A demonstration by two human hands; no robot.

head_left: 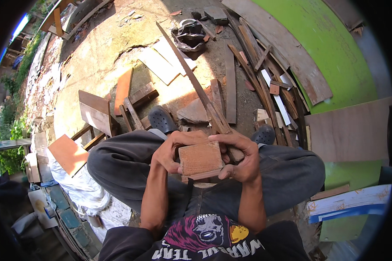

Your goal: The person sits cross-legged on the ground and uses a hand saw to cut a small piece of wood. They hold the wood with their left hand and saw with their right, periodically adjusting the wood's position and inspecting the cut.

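Observation:
A squarish block of reddish-brown wood (200, 157) is held up in front of my lap, its flat face toward me. My left hand (166, 152) is closed on its left side, thumb at the lower left corner and fingers behind the far edge. At the block's right is my right hand (245, 156), curled around the wooden handle of a handsaw, its thumb near the block's right edge. The long, narrow toothed blade of the handsaw (191, 76) points away and to the left. Part of the handle is hidden behind my fingers and the block.
Between and beyond my shoes lie a flat stone (194, 112) and wood offcuts (96, 111). Pale boards (161, 63) and a black plastic bag (189, 37) sit farther off. Long wood strips (252, 82) pile up at right beside a green panel (335, 48). A white sack (80, 187) lies left.

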